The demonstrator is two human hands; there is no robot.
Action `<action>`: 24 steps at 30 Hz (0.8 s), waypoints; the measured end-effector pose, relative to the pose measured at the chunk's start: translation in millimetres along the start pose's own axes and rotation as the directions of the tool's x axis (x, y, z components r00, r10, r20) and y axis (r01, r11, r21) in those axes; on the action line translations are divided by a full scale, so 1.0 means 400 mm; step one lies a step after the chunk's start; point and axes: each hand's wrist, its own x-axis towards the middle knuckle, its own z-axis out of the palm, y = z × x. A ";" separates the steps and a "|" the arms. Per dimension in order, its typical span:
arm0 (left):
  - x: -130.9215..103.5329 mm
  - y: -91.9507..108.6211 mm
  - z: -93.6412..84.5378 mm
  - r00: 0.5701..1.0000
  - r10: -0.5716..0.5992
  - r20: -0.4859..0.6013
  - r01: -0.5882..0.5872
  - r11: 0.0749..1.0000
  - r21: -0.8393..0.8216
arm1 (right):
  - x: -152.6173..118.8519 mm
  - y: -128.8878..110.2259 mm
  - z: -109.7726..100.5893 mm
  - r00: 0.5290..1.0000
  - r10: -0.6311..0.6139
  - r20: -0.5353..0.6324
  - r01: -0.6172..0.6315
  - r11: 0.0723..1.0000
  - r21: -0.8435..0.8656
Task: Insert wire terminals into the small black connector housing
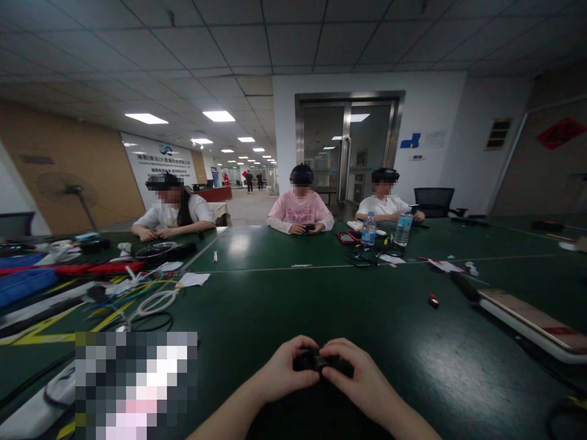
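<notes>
Both of my hands meet above the near middle of the dark green table. Fingers and thumb of my left hand are closed round the left end of a small black object. My right hand pinches the object's right side, thumb below and fingers on top. A lighter, yellowish spot shows on it between the fingertips. My fingers cover much of the object, so its exact kind cannot be made out, nor whether it is one piece or two.
At left lie tangled white cables, a blue tray and a white power strip. Rightward are a small red-and-black item and a phone-like slab. Two water bottles stand farther back. Three people sit across the table.
</notes>
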 end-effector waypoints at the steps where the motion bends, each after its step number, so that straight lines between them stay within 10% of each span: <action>1: 0.000 0.001 0.000 1.000 -0.002 -0.002 0.002 1.000 -0.004 | 0.000 0.000 0.000 1.000 -0.002 0.001 0.002 1.000 0.000; 24: -0.003 -0.001 -0.005 1.000 -0.017 0.006 0.017 0.999 0.034 | -0.002 -0.001 -0.002 1.000 0.015 0.010 -0.016 1.000 0.012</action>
